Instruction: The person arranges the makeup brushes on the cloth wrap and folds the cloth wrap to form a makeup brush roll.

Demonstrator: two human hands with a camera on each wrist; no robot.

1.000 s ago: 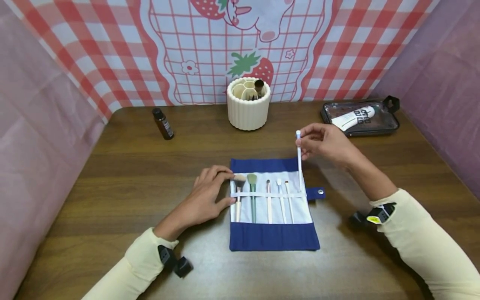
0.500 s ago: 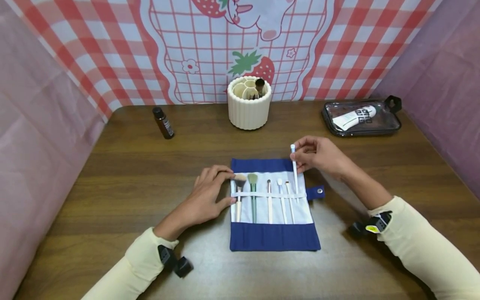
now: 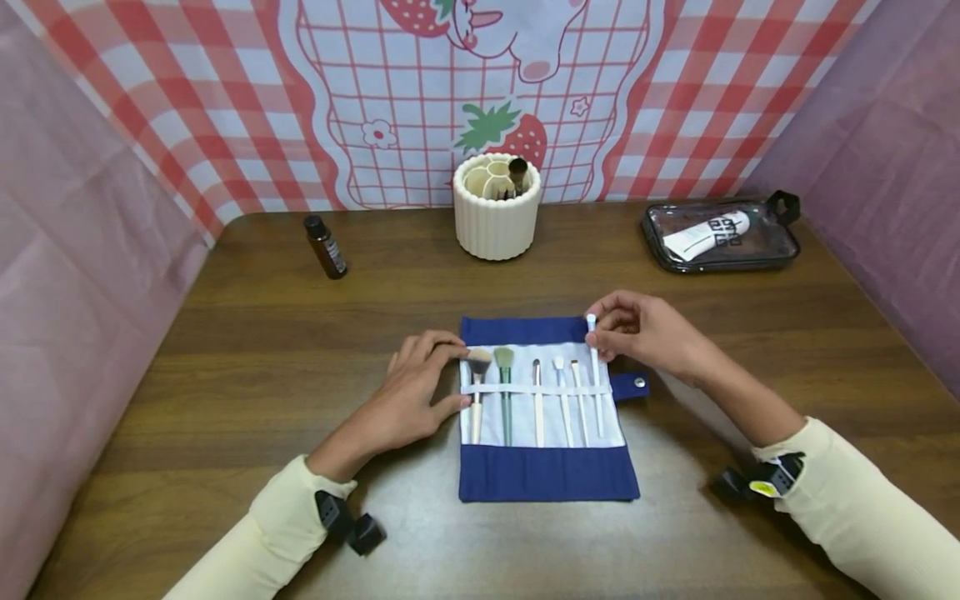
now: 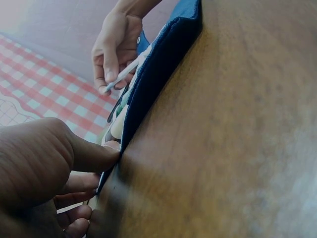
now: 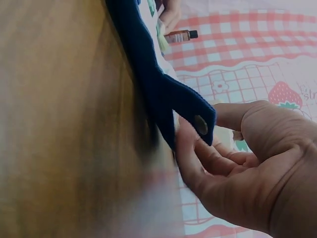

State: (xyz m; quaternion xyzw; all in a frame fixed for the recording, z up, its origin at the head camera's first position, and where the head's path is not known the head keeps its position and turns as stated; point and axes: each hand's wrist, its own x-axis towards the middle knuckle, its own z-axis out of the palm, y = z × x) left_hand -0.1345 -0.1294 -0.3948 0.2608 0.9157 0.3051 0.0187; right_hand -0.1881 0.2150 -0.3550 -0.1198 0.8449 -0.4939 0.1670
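Observation:
A navy brush roll (image 3: 551,475) lies unfolded on the table, its pale lining facing up. Several makeup brushes sit under its white elastic band, among them a green brush (image 3: 505,360) and a wide-headed brush (image 3: 478,361) at the left. My right hand (image 3: 645,333) pinches a slim white makeup brush (image 3: 595,358) near its upper end, at the roll's right side; the shaft passes under the band. My left hand (image 3: 412,392) rests at the roll's left edge, thumb and index finger touching it. In the right wrist view the snap strap (image 5: 190,106) hides the held brush.
Behind the roll stands a cream ribbed holder (image 3: 497,221) with dark-headed brushes inside. A small dark bottle (image 3: 326,247) stands at the back left. At the back right lies a clear black-edged pouch (image 3: 772,246) with a white tube (image 3: 707,236) in it.
My right hand has come down toward me, sliding the white brush further under the elastic band and lower over the lining. My left hand has stayed at the roll's edge.

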